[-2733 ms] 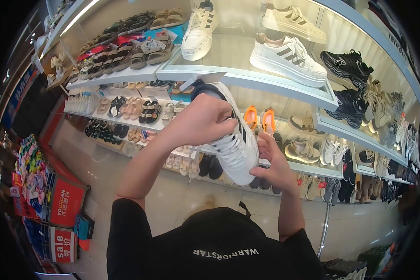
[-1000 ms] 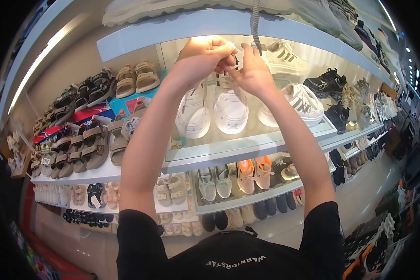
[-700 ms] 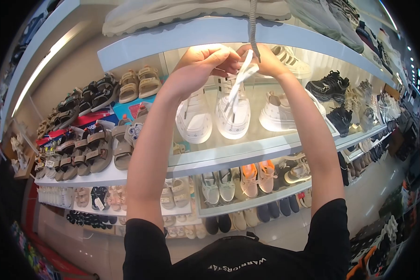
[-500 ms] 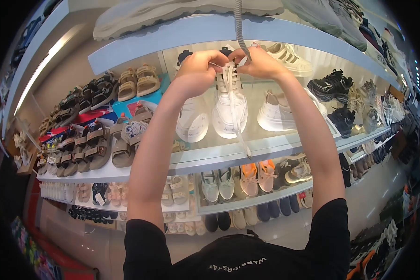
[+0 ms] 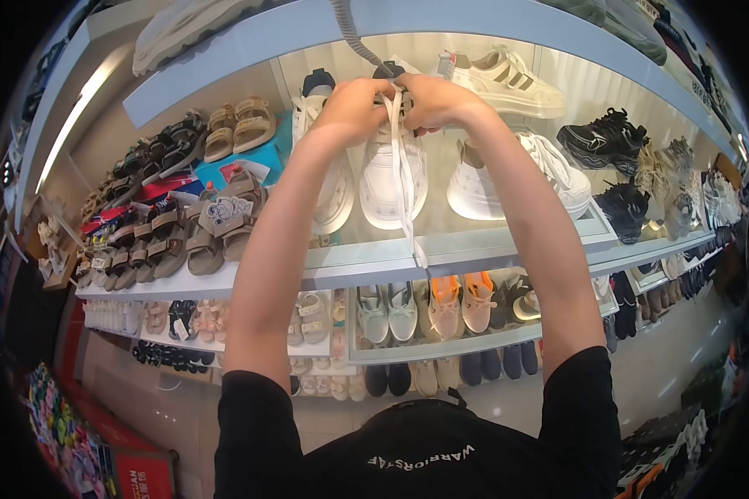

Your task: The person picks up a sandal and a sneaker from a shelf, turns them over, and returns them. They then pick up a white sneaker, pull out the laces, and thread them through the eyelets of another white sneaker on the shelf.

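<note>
A white sneaker (image 5: 394,185) stands toe-forward on the shelf, with both hands at its tongue and upper eyelets. Its long white shoelace (image 5: 403,158) hangs loose down over the toe and past the shelf edge. My left hand (image 5: 355,110) has its fingers pinched on the shoelace at the left of the opening. Curled over the right side of the opening, my right hand (image 5: 438,101) has its fingertips closed near the lace; the pinch itself is partly hidden. Another white sneaker (image 5: 333,195) is just left, partly behind my left forearm.
A white sneaker (image 5: 473,187) lies to the right, partly behind my right forearm. Behind it stands a cream striped sneaker (image 5: 508,81). Brown sandals (image 5: 165,237) line the left, black sneakers (image 5: 603,141) the right. Above, a shelf edge (image 5: 466,18) crosses with a grey coiled cord (image 5: 351,33).
My right hand has turned and moved in closer to my left hand at the sneaker's tongue. The view has shifted, so the shelves sit slightly differently. The lace still hangs over the toe.
</note>
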Tool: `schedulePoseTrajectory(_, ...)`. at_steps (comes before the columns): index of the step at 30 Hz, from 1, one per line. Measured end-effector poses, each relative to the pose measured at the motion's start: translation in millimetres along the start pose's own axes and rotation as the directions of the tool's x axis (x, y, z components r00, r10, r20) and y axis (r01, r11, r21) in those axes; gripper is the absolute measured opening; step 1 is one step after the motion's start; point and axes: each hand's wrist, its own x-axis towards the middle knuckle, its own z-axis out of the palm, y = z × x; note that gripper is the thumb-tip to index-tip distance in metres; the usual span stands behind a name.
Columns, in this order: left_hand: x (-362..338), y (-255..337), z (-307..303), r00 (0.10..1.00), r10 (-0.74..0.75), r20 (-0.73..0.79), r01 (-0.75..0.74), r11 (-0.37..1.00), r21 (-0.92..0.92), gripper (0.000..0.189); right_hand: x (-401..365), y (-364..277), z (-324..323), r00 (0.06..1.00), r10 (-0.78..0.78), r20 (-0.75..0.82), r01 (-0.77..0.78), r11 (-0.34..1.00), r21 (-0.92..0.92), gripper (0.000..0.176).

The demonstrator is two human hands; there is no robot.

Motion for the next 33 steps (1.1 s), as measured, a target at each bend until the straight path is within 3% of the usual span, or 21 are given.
schedulePoseTrajectory(2, 4.9, -10.1, 11.7, 0.99, 0.076, -0.118, -0.069, 0.996, 0.062, 0.027, -1.9, 0.3, -5.7, 0.999, -0.041, -0.011, 0.042, 0.997, 0.058, 0.062)
schedulePoseTrajectory(7, 10.6, -15.3, 15.8, 0.97, 0.158, -0.183, -0.156, 0.987, 0.026, 0.022, 10.9, -2.6, -18.2, 0.991, 0.01, 0.137, -0.024, 0.995, 0.102, 0.059)
schedulePoseTrajectory(11, 10.4, -17.8, 16.8, 0.931, 0.263, -0.253, -0.272, 0.962, 0.001, 0.017, 11.1, -11.2, -23.5, 0.995, -0.012, 0.094, 0.009, 0.999, 0.039, 0.054)
schedulePoseTrajectory(17, 5.4, -24.7, 17.7, 0.943, 0.174, -0.284, -0.182, 0.983, -0.004, 0.015, 31.4, -15.7, -18.2, 0.996, -0.018, 0.083, 0.036, 0.975, -0.22, 0.052)
schedulePoseTrajectory(21, 1.0, -32.8, 18.9, 0.905, 0.193, -0.379, -0.19, 0.981, 0.047, 0.015, 31.5, -7.6, -12.0, 0.992, -0.108, 0.07, 0.116, 0.984, -0.138, 0.071)
schedulePoseTrajectory(24, -3.5, -33.1, 16.8, 0.887, 0.211, -0.411, -0.182, 0.977, 0.11, 0.015, 27.9, -1.7, -0.1, 0.985, -0.173, -0.019, 0.164, 0.96, -0.228, 0.069)
schedulePoseTrajectory(26, -7.3, -27.5, 13.2, 0.845, 0.257, -0.47, -0.217, 0.966, 0.138, 0.012, 24.6, 2.9, 10.8, 0.868, -0.414, -0.276, 0.356, 0.904, -0.235, 0.054)
schedulePoseTrajectory(27, -8.7, -24.3, 12.3, 0.847, 0.261, -0.463, -0.222, 0.965, 0.138, 0.012, 24.0, 4.0, 12.6, 0.869, -0.407, -0.28, 0.351, 0.908, -0.23, 0.054)
schedulePoseTrajectory(29, -11.3, -17.9, 8.8, 0.799, 0.256, -0.544, -0.258, 0.963, 0.074, 0.014, 26.1, 3.0, 17.3, 0.864, -0.383, -0.326, 0.331, 0.921, -0.206, 0.037)
schedulePoseTrajectory(30, -13.8, -13.6, 6.5, 0.773, 0.265, -0.576, -0.282, 0.957, 0.062, 0.015, 7.1, -14.9, 13.4, 0.889, -0.289, -0.356, 0.239, 0.955, -0.178, 0.028)
schedulePoseTrajectory(31, -15.0, -10.8, 3.4, 0.772, 0.274, -0.574, -0.287, 0.955, 0.069, 0.015, 6.9, -11.4, 16.2, 0.885, -0.289, -0.364, 0.24, 0.955, -0.175, 0.028)
schedulePoseTrajectory(33, -16.2, -9.3, -4.4, 0.605, 0.407, -0.685, -0.446, 0.885, 0.132, 0.015, 9.3, -7.2, 23.4, 0.759, -0.309, -0.573, 0.192, 0.947, -0.256, 0.024)
